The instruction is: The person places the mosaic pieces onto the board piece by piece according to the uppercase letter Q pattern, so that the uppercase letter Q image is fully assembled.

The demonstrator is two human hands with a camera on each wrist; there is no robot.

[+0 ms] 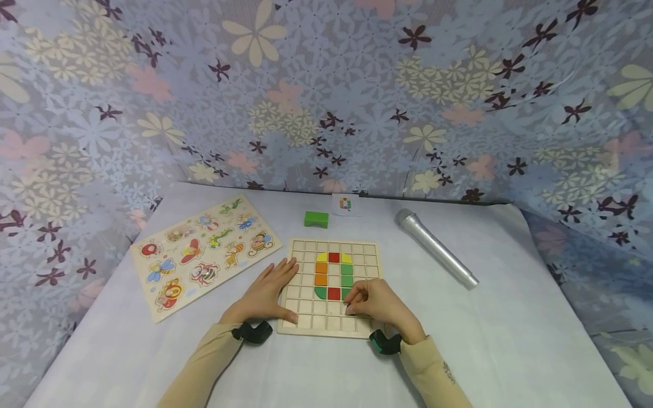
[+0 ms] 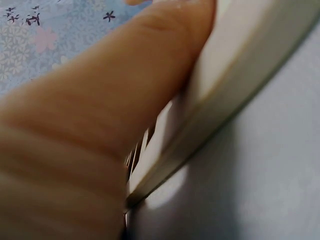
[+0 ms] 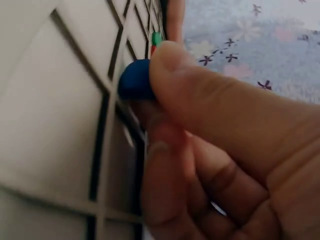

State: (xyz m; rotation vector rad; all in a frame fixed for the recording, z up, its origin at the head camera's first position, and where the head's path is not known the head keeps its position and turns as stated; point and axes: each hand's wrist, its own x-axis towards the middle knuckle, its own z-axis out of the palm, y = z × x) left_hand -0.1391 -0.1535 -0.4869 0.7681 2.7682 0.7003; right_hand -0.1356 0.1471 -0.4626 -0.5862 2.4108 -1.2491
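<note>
A wooden grid board (image 1: 366, 250) lies flat before me. On it, coloured pieces form a ring: red squares (image 1: 334, 258) at top and bottom, orange squares (image 1: 321, 279) down the left, green squares (image 1: 347, 270) down the right, yellow and green rounded corners. My left hand (image 1: 262, 292) rests on the board's left edge, fingers spread and thumb near the lower corner. With thumb and index finger, my right hand (image 1: 377, 300) pinches a small blue rounded piece (image 3: 135, 81) close against the grid, just below the ring's lower right corner. The right hand's other fingers are curled.
A wooden puzzle board with insect pictures (image 1: 199, 252) lies at the left. Behind the grid are a green arched block (image 1: 316, 219) and a small card (image 1: 352, 205) with a printed coloured ring. A silver microphone (image 1: 436, 246) lies to the right. Floral cloth (image 1: 326, 102) hangs behind the table.
</note>
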